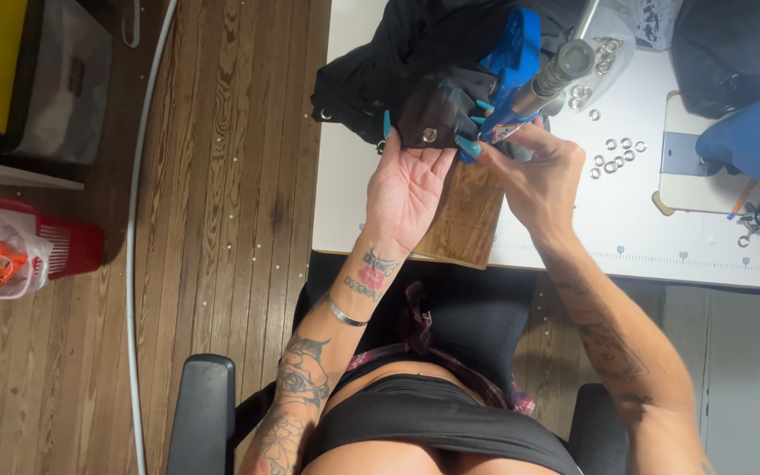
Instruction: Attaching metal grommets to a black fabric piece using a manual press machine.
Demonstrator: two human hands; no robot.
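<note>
Head view: the left hand (406,189) lies palm up at the near edge of the white worktop (573,229), its fingers (437,158) curled up under and gripping the hem of a black fabric piece (442,110) that already carries a silver eyelet (430,135). The right hand (534,176) is closed round the base of a blue hand press (512,66), whose metal handle (565,66) rises toward the camera; its fingers pinch the fabric edge just beside the press jaw. Both hands rest above a wooden block (468,215) placed under the work. Loose silver eyelets (613,158) are scattered on the worktop to the right, near the press. To perform this step well, keep the fabric flat and taut between both hands, with the marked spot centred in the die; whether it is centred cannot be confirmed here, since the press hides it. Keep fingertips outside the jaw, and hold the press upright on the block so that pressure falls square.
</note>
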